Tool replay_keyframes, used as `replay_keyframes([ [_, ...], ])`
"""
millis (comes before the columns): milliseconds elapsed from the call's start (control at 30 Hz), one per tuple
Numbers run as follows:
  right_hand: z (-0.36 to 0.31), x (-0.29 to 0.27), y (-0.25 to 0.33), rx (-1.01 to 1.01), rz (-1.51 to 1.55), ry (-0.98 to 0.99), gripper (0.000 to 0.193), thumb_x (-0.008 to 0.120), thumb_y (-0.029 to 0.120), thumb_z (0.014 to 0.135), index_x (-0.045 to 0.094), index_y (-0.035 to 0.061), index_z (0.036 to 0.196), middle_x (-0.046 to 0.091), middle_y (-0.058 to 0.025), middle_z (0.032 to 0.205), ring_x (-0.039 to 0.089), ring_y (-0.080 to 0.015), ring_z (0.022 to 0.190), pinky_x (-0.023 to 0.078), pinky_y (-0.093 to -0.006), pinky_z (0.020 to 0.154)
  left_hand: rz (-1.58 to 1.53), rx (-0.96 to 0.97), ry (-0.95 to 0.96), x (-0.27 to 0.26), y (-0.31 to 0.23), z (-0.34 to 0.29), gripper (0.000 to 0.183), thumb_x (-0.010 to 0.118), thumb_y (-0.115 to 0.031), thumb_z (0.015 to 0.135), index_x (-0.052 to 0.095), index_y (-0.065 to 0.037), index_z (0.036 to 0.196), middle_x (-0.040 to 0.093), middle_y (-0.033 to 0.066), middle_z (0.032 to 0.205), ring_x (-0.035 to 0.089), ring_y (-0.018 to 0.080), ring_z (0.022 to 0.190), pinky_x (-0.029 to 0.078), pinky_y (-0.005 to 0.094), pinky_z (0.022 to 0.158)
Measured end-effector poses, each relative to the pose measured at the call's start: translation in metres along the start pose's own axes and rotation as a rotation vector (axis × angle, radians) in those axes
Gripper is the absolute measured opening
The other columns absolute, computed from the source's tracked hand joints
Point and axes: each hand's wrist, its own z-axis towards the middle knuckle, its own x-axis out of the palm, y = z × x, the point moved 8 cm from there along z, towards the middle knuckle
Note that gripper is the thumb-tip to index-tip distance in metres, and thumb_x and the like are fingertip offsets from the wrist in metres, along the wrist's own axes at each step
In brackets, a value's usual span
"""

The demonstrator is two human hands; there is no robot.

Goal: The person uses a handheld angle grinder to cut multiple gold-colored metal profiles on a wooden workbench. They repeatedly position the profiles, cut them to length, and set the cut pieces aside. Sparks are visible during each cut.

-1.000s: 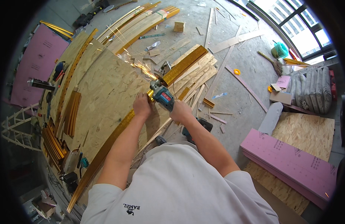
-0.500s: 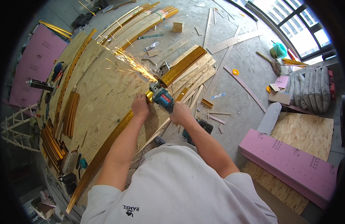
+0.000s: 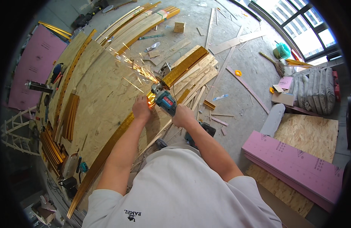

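Observation:
My right hand (image 3: 184, 116) is wrapped around the rear body of a teal angle grinder (image 3: 166, 102). Its disc sits against a long gold metal profile (image 3: 120, 131), which runs diagonally from lower left to upper right. From the disc, bright sparks (image 3: 139, 69) fly up and to the left. My left hand (image 3: 142, 108) grips the same profile just left of the grinder head, its fingers bent over the edge and partly hidden. An orange glow shows on the metal beside those fingers. Beyond the disc, the profile's far part (image 3: 187, 66) lies over wooden strips.
An OSB sheet (image 3: 99, 91) lies under the work. Gold strips (image 3: 71, 116) and a teal tool (image 3: 83, 167) are to the left. Bundled boards (image 3: 145, 22) lie at the back. Pink foam boards (image 3: 293, 163) sit at right, near grey sacks (image 3: 316, 91). Offcuts litter the concrete floor.
The spark stream has become thinner and shorter, and an orange glow has grown by my left fingers. Both hands and the grinder stay in nearly the same place.

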Motion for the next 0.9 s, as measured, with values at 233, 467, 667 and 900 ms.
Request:
replay_keyframes([
  [233, 0.002, 0.006, -0.002, 0.017, -0.034, 0.047, 0.029, 0.064, 0.011, 0.073, 0.068, -0.0040, 0.098, 0.069, -0.0242, 0.102, 0.068, -0.0374, 0.099, 0.055, -0.0432, 0.084, -0.031, -0.001, -0.009, -0.007, -0.004, -0.003, 0.042, 0.081, -0.018, 0.068, 0.060, -0.006, 0.103, 0.057, 0.0106, 0.108, 0.056, 0.0308, 0.106, 0.051, 0.0413, 0.085],
  [467, 0.009, 0.015, -0.009, -0.017, 0.025, -0.005, 0.027, 0.064, 0.012, 0.067, 0.068, -0.0076, 0.085, 0.068, -0.0285, 0.094, 0.067, -0.0411, 0.093, 0.055, -0.0443, 0.082, -0.031, 0.006, -0.008, -0.007, -0.002, -0.003, 0.042, 0.081, -0.020, 0.070, 0.059, -0.005, 0.103, 0.057, 0.0109, 0.108, 0.056, 0.0312, 0.107, 0.051, 0.0412, 0.086],
  [667, 0.006, 0.015, -0.011, -0.012, 0.063, -0.066, 0.034, 0.066, 0.016, 0.067, 0.067, -0.0072, 0.092, 0.068, -0.0283, 0.095, 0.067, -0.0404, 0.094, 0.054, -0.0450, 0.083, -0.027, -0.001, 0.004, -0.003, 0.000, -0.003, 0.042, 0.081, -0.022, 0.070, 0.060, -0.006, 0.103, 0.058, 0.0111, 0.108, 0.056, 0.0313, 0.108, 0.050, 0.0414, 0.087],
  [900, -0.004, -0.035, -0.072, 0.046, 0.209, -0.285, 0.042, 0.073, 0.024, 0.066, 0.066, -0.0011, 0.099, 0.069, -0.0253, 0.086, 0.069, -0.0379, 0.083, 0.054, -0.0428, 0.075, -0.033, -0.003, 0.051, 0.003, -0.002, 0.002, 0.045, 0.079, -0.027, 0.071, 0.060, -0.005, 0.105, 0.057, 0.0125, 0.112, 0.056, 0.0320, 0.109, 0.050, 0.0416, 0.089],
])
